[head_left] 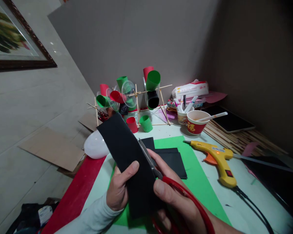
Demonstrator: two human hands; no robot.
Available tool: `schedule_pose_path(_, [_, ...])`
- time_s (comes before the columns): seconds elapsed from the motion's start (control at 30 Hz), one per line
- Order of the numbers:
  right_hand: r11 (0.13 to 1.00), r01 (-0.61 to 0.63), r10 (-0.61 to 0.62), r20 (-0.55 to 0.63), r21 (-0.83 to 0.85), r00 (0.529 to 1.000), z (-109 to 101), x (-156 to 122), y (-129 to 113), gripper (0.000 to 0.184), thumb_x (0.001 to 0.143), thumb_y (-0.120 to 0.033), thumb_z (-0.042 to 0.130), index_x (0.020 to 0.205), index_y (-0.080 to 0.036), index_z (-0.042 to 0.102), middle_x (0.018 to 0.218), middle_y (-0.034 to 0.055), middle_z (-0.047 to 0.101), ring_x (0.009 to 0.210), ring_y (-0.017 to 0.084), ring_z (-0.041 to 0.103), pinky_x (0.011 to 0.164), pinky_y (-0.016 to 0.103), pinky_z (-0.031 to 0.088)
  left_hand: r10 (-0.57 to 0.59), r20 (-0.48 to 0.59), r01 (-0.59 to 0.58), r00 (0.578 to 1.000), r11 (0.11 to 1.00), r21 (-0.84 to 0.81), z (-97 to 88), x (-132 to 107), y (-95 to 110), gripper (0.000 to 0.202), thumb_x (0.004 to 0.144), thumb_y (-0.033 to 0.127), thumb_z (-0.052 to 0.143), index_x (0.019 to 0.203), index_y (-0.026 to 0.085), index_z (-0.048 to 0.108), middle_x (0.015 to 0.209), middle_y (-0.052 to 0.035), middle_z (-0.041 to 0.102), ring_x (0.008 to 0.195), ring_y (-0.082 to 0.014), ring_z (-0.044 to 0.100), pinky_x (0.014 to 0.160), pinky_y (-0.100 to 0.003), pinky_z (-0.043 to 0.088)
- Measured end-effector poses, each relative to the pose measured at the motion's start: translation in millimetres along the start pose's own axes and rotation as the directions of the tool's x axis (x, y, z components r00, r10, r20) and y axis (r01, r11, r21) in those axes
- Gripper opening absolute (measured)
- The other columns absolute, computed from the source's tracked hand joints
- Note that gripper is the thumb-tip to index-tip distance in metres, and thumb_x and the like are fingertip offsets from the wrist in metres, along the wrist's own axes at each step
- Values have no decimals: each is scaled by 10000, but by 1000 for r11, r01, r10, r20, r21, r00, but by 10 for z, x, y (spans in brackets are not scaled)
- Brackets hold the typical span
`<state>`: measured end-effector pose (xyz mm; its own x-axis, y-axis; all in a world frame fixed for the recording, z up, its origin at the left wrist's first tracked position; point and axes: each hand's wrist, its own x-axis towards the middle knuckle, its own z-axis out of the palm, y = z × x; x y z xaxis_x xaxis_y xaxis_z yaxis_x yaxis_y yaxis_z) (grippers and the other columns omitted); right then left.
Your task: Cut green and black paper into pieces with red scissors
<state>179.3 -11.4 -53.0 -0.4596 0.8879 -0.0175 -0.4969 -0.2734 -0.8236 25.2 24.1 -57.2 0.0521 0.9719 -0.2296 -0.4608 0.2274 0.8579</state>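
My left hand [120, 187] grips a long black paper strip [128, 146] by its left edge, with the thumb flat on its front. The strip is tilted up above the table. Scissors [157, 173] with red handles are in my right hand [177, 195], their blades lying along the strip's right edge; whether they are cutting into it I cannot tell. Beneath, more black paper pieces [172, 162] lie on a green sheet [200, 182].
A yellow glue gun [218, 159] with its cord lies at right. Behind it stand a red paper cup [195, 125] and a cup of markers [183, 117]. Stick frames with red, green and black paper tubes [153, 81] stand at the back. A white balloon [95, 145] rests at left.
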Motion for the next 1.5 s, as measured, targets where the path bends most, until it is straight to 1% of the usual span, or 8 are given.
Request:
schedule_pose_path(0.17, [1000,-22,22,73,9,997,-33,1,2,958,832,-652,668,1563,-304,157,561,-72,546,409,66,412,417,156,365,-32,29,32,999,999,2,-20,5,-3,589,693,267,867,1228,140,656,1101,-133,782,982,-364,747,883,-444,612])
schedule_pose_path(0.37, [1000,25,-24,46,-6,999,-73,5,11,865,872,-607,656,1559,-314,218,571,-69,555,424,80,441,413,159,370,-102,57,104,993,994,-28,-17,10,75,582,688,238,863,1224,127,664,1102,-149,781,1044,-386,724,927,-458,590])
schedule_pose_path(0.6, [999,15,-17,41,40,999,-103,-3,70,834,912,-598,612,1572,-329,178,492,-96,505,393,69,405,420,146,357,-150,93,150,984,989,4,-36,23,100,580,710,242,844,1242,117,648,1108,-164,775,1043,-393,723,889,-467,604])
schedule_pose_path(0.87, [997,-8,3,62,74,998,-107,51,7,857,893,-589,641,1569,-287,210,457,-99,495,361,61,386,393,132,376,-135,105,133,985,991,22,-29,54,100,578,687,233,856,1229,141,679,1121,-155,775,1064,-394,715,845,-430,624])
schedule_pose_path(0.97, [996,-20,13,87,87,996,-122,65,-4,863,883,-581,658,1565,-280,223,477,-94,516,356,57,393,385,127,384,-152,108,148,983,988,42,-52,70,98,613,682,258,866,1252,144,672,1061,-150,789,1014,-382,736,836,-422,626])
schedule_pose_path(1.13, [996,19,-21,28,87,999,-92,44,37,863,888,-601,636,1565,-277,211,453,-105,480,355,56,376,379,117,366,-186,95,177,978,980,93,-65,79,141,648,703,263,852,1310,159,650,1000,-141,799,881,-357,770,803,-433,628])
schedule_pose_path(1.33, [998,19,-18,-10,54,1000,-84,43,-6,835,900,-615,609,1564,-318,200,469,-95,516,348,68,393,390,143,371,-218,187,171,958,956,238,-49,76,297,370,719,254,833,1056,117,767,959,-163,799,830,-327,769,757,-372,621])
schedule_pose_path(1.5, [994,66,-61,-61,91,996,-138,81,-53,819,894,-632,601,1540,-303,222,487,-87,550,335,71,406,391,153,377,-225,239,166,944,956,243,-51,51,234,322,726,234,825,1033,145,783,937,-136,806,673,-257,757,700,-348,620])
